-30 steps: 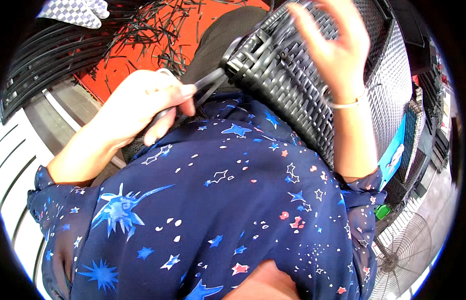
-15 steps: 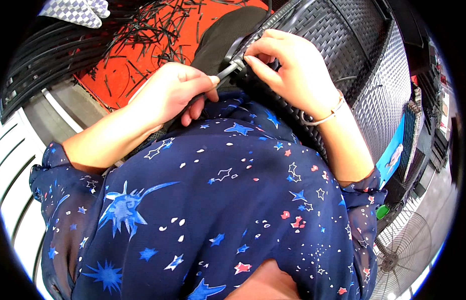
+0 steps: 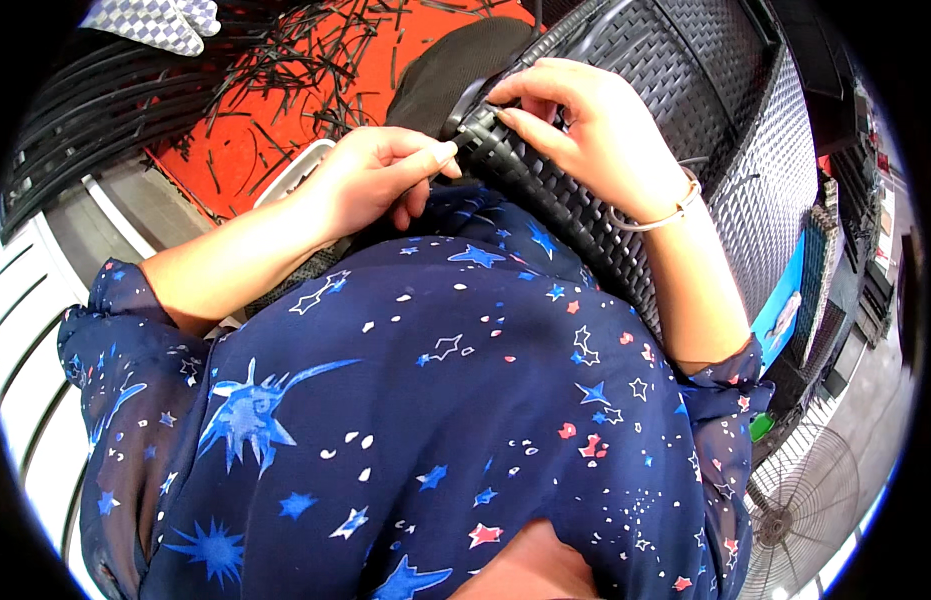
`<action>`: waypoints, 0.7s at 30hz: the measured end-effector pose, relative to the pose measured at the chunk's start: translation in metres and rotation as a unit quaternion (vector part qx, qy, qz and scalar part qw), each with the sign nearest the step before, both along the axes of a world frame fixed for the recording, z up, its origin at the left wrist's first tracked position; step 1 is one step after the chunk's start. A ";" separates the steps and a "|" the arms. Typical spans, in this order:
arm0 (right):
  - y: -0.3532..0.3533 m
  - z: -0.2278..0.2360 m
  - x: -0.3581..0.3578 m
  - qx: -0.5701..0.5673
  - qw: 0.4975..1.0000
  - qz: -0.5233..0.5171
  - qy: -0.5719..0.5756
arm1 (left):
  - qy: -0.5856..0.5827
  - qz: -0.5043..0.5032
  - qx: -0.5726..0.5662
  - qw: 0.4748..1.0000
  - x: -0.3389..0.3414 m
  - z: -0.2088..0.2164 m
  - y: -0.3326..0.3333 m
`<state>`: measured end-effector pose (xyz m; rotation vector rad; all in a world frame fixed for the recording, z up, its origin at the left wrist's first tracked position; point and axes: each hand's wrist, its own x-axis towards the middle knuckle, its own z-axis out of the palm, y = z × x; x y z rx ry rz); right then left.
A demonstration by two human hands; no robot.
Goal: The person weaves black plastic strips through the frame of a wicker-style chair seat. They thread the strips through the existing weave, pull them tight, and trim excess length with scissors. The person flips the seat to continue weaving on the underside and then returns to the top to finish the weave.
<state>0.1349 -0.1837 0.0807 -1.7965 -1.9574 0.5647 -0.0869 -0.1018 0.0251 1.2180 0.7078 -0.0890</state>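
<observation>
A black woven wicker piece (image 3: 675, 75) leans in front of me, its rounded edge and corner towards my hands. My left hand (image 3: 385, 178) is pinched, thumb against finger, just left of that corner. What lies in the pinch is too small and covered to make out. My right hand (image 3: 600, 135) has thumb and index finger closed on the top of the woven edge near the corner, and its other fingers are curled. A short stretch of dark flat strip (image 3: 471, 100) curves beside the corner, left of my right fingertips.
Many cut black strips (image 3: 335, 60) lie on a red surface (image 3: 210, 150) at the upper left. A dark rounded pad (image 3: 455, 70) is behind my hands. A checked glove (image 3: 175, 25) rests at the top left. White slats (image 3: 35, 330) run along the left; a fan (image 3: 785, 520) stands lower right.
My left hand has moved a little right, closer to the corner. The grey strip stretched between its fingers and the corner no longer shows. My right hand has barely shifted.
</observation>
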 end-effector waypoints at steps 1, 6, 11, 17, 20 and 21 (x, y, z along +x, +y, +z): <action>0.001 0.001 0.002 -0.003 1.000 0.012 0.001 | -0.004 -0.002 -0.003 1.000 0.001 -0.002 -0.001; 0.007 0.006 0.003 -0.032 0.996 0.076 -0.033 | -0.015 -0.009 0.020 1.000 -0.004 0.001 -0.003; 0.014 0.014 0.000 -0.033 0.987 0.127 -0.092 | -0.021 -0.018 0.048 0.998 -0.006 -0.005 -0.007; 0.020 0.020 0.002 -0.042 0.981 0.152 -0.114 | -0.019 -0.027 0.050 0.998 0.004 -0.012 -0.007; 0.020 0.021 0.005 -0.038 0.980 0.157 -0.115 | -0.020 -0.020 0.055 0.998 0.004 -0.010 -0.007; 0.020 0.019 0.008 -0.030 0.981 0.159 -0.107 | -0.028 -0.022 0.056 0.998 0.005 -0.009 -0.006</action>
